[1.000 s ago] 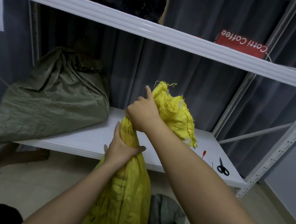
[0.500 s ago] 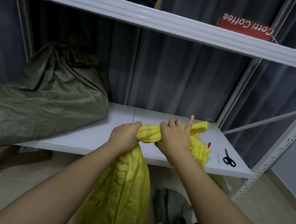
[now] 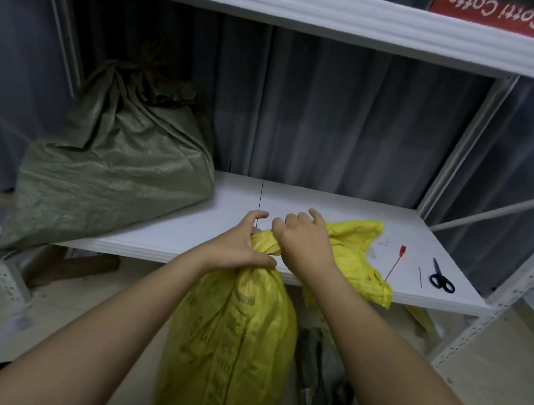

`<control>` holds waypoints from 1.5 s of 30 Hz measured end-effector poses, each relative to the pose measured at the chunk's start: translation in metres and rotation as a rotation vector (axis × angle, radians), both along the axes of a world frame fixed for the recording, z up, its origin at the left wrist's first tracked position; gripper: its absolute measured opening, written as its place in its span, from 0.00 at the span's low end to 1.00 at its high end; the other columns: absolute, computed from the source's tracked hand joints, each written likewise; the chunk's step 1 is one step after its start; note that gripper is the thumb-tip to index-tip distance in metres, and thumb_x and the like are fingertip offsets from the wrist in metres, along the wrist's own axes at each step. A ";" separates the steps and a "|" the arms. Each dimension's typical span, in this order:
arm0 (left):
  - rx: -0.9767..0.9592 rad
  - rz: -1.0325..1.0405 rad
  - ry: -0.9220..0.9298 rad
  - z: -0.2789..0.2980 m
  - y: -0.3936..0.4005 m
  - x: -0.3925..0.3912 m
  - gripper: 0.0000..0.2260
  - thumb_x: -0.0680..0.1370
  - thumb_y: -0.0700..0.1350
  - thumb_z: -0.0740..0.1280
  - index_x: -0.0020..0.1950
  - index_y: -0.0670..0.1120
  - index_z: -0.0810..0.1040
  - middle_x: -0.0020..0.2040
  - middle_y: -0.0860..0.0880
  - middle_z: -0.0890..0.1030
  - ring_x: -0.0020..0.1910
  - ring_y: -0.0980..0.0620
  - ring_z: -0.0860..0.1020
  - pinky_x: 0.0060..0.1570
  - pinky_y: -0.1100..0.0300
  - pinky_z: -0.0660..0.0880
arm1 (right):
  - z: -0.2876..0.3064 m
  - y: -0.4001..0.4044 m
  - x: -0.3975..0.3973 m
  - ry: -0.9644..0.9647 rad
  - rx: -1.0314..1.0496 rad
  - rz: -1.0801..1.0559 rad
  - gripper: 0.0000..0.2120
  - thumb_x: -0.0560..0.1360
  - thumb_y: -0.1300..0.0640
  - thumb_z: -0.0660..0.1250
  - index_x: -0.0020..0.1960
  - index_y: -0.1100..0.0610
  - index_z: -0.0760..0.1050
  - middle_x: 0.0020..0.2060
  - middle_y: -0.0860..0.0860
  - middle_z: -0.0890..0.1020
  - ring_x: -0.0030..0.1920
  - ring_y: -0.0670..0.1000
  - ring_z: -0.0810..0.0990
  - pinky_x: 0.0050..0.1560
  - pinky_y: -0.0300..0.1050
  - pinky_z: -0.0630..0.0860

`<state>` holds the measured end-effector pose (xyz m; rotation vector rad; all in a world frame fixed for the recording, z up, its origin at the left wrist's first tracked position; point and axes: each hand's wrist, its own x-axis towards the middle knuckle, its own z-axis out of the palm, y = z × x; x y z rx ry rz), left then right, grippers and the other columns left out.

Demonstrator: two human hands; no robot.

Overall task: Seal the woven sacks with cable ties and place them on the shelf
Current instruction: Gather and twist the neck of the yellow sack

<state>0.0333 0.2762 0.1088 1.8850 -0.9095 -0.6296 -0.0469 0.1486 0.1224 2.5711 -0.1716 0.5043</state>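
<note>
yellow sack (image 3: 230, 346) neck in left hand (image 3: 240, 247) fingers' grip; right hand (image 3: 304, 242) fingers curled round twisted top

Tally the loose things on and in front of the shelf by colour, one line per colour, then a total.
Yellow: 1, the yellow sack.
Green: 1, the green sack.
Red: 2, the red cable tie and a thin red strip.
Black: 1, the scissors.
Total: 5.
</note>
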 end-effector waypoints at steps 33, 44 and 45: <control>0.353 0.135 -0.812 -0.058 -0.028 -0.022 0.13 0.73 0.38 0.61 0.57 0.44 0.68 0.54 0.44 0.76 0.53 0.41 0.74 0.47 0.52 0.68 | -0.044 -0.025 -0.027 0.341 0.522 -0.180 0.36 0.68 0.40 0.67 0.71 0.51 0.60 0.66 0.53 0.67 0.69 0.57 0.63 0.72 0.64 0.49; 0.278 -0.194 -0.085 -0.048 -0.008 -0.005 0.39 0.59 0.56 0.68 0.68 0.51 0.60 0.62 0.48 0.71 0.62 0.49 0.71 0.61 0.54 0.70 | -0.049 -0.024 -0.011 0.278 0.292 0.030 0.10 0.70 0.61 0.63 0.52 0.58 0.74 0.45 0.55 0.81 0.47 0.58 0.79 0.46 0.48 0.70; 0.233 -0.199 0.015 -0.046 -0.003 0.001 0.40 0.58 0.57 0.70 0.67 0.52 0.63 0.61 0.49 0.73 0.61 0.50 0.73 0.62 0.53 0.71 | -0.050 -0.027 -0.012 0.200 0.228 0.073 0.08 0.67 0.63 0.63 0.45 0.58 0.76 0.39 0.54 0.81 0.41 0.57 0.80 0.42 0.46 0.72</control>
